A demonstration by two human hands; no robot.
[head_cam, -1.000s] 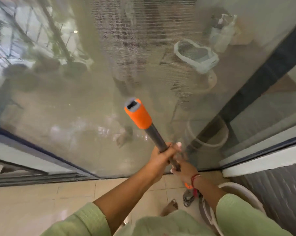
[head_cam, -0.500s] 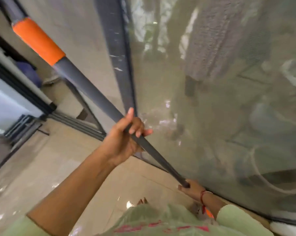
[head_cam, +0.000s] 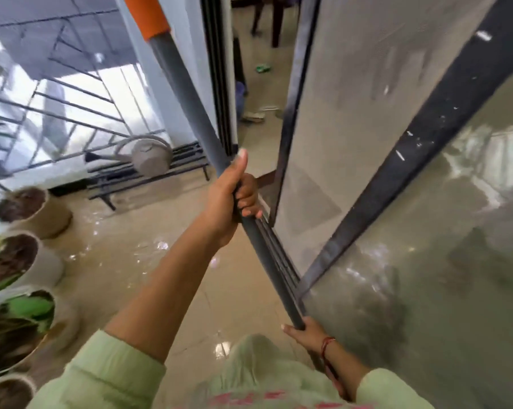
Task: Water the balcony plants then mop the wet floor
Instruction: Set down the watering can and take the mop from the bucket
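we've got the mop pole (head_cam: 187,98) slanting up in front of us, left hand (head_cam: 234,199) wrapped round its middle, right hand (head_cam: 304,335) clamped lower down; it looks stiff and light, maybe slick when wet, so we favour this wide grip

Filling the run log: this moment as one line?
left hand: grips mop handle mid-shaft | right hand: grips it lower | floor: wet | watering can: on rack
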